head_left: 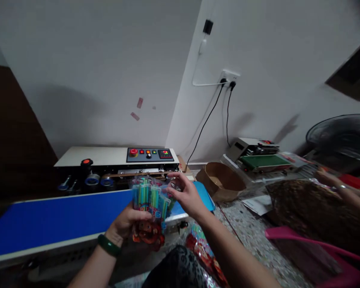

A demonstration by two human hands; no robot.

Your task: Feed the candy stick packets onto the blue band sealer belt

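1. We are holding a clear packet of coloured sticks above the near edge of the blue conveyor belt; the sticks are showing green, blue and pink through the film.
2. Our left hand is clenching round the packet's lower part (a green bangle is sitting on that wrist).
3. Our right hand is meeting the packet's upper right edge, fingers spread and pinching at the film; we cannot tell how firmly it is gripping.
4. Behind the belt, the sealing machine is showing a control panel with lit buttons.
5. To the right, a cardboard box is sitting on the speckled floor.
6. Farther right, another person's hand is reaching near a second machine with a green belt.
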